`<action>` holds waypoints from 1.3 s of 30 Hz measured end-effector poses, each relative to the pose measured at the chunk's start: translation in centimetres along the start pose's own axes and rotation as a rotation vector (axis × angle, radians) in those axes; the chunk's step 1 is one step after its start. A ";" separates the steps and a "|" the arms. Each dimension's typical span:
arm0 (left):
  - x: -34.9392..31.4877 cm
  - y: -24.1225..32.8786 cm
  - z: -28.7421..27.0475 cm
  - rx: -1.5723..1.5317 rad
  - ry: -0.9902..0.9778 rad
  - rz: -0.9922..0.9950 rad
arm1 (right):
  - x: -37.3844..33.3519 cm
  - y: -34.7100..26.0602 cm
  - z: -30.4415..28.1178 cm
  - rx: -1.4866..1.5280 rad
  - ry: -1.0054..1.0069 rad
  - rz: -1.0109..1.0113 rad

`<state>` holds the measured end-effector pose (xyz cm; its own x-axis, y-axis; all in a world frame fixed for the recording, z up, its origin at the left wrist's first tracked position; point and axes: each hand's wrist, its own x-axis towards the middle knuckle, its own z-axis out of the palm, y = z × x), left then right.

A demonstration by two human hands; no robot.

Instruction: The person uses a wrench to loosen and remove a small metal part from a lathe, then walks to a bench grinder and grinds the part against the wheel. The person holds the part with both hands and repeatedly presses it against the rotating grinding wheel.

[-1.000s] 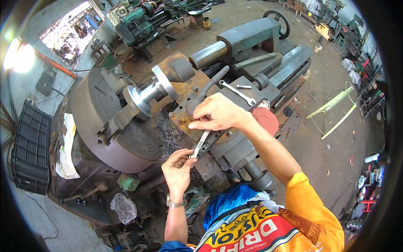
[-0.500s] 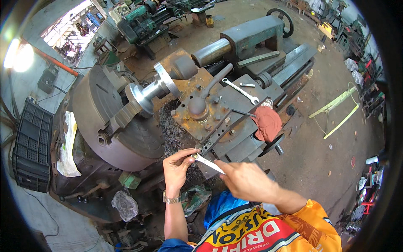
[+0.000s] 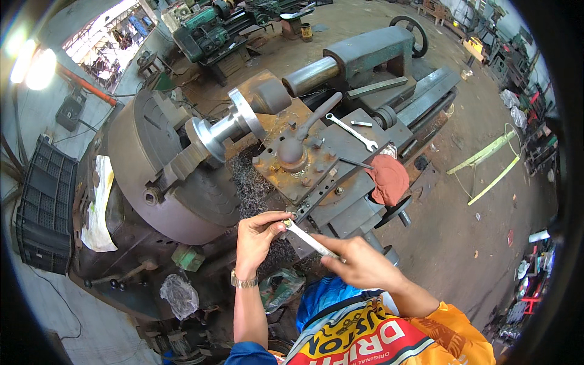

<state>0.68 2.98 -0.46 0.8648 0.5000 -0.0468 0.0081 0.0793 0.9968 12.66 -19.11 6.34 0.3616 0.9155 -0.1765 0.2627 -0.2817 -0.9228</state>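
Observation:
My right hand [image 3: 364, 263] is closed round the shank of a combination wrench [image 3: 309, 238]. The wrench's ring end sits at the near end of a dark, holed tool bar [image 3: 317, 193], around what looks like a small brass-coloured bolt head. At that ring end, my left hand [image 3: 257, 236] has its thumb and fingers pinched together, with the index finger reaching to the bar's tip. The bar lies along the side of a rusty square tool post [image 3: 286, 169], which carries a long clamping lever [image 3: 319, 114]. A second combination wrench [image 3: 353, 132] lies on the slide behind.
A large lathe chuck [image 3: 170, 176] grips a shiny flanged workpiece [image 3: 228, 131] at left, with metal chips [image 3: 249, 182] below it. The tailstock [image 3: 371, 55] stands at the back. A red rag [image 3: 388, 179] and a handwheel crank [image 3: 401, 213] are at right.
My right hand has shifted slightly right and toward me along the wrench, so more of the shank shows. The left hand keeps its pinch at the ring end. The whole view has shifted slightly.

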 end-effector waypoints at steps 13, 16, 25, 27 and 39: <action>-0.8 -2.0 1.5 -0.114 0.166 0.114 | 4.8 3.7 -6.1 0.063 -0.076 -0.036; -1.1 -2.3 2.0 -0.116 0.197 0.145 | 7.9 4.2 -9.0 -0.065 0.132 -0.030; -1.4 -2.3 2.8 0.027 0.248 0.119 | 12.1 3.7 -5.5 0.339 0.433 -0.160; -1.4 -2.3 2.8 0.067 0.242 0.118 | 12.0 4.0 -5.3 0.409 0.459 -0.146; -0.6 -2.4 3.4 0.042 0.278 0.108 | 13.5 3.3 -5.0 0.306 0.527 -0.170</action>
<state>1.86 -0.42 -2.58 0.6911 0.7211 0.0493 -0.0505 -0.0198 0.9985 22.85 -9.13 2.66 0.7497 0.6540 0.1013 0.1155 0.0214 -0.9931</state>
